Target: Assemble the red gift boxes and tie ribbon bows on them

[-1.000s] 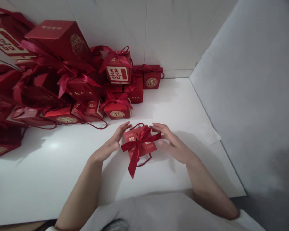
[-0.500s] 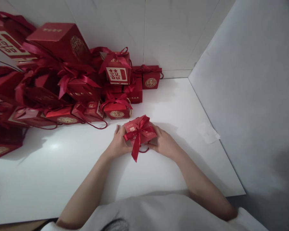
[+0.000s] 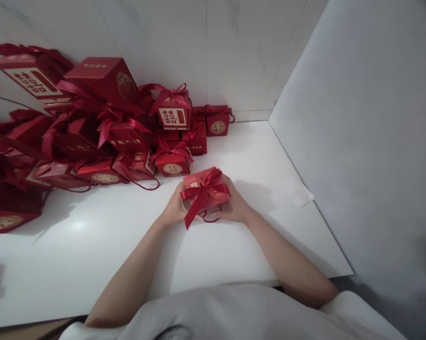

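A small red gift box [image 3: 195,178] with a dark red ribbon bow [image 3: 205,190] on top is between my hands, above the white table [image 3: 213,255]. My left hand [image 3: 174,207] grips its left side, and my right hand [image 3: 234,200] is wrapped round its right side. One ribbon tail hangs down over the near left edge. Below the bow a thin red cord [image 3: 211,219] loops out on the near side. Some of my fingertips are hidden behind and under the box.
A pile of similar red boxes [image 3: 126,137] with ribbons stands along the tiled wall [image 3: 163,42], left and ahead. A grey panel [image 3: 369,118] rises at the right. A whitish scrap [image 3: 302,194] lies by the table's right edge.
My view has shifted slightly. Both hands still hold the gift box, which is tilted a little differently, and its hanging ribbon tail now slants more to the left.
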`<action>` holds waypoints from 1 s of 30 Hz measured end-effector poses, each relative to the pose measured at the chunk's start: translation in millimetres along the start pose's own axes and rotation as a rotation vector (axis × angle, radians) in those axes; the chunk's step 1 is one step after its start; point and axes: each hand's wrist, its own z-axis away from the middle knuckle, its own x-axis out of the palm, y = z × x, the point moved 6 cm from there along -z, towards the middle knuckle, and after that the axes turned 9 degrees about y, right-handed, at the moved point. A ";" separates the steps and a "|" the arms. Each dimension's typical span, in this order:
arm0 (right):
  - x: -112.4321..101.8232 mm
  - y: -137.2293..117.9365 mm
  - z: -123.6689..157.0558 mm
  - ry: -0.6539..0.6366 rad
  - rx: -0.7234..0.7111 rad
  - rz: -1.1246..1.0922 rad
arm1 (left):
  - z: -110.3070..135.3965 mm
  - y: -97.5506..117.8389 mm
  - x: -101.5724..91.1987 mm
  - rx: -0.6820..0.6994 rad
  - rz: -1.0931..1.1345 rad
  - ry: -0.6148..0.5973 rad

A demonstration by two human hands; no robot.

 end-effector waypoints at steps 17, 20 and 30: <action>1.8 8.0 -2.9 0.206 0.185 -0.247 | -5.3 -1.2 25.2 0.095 0.103 0.247; 1.2 13.4 -2.1 0.255 0.216 -0.252 | -9.0 -8.5 23.8 0.044 0.094 0.278; 1.1 11.2 -5.0 0.210 0.195 -0.251 | -28.3 -19.7 18.5 0.039 0.146 0.325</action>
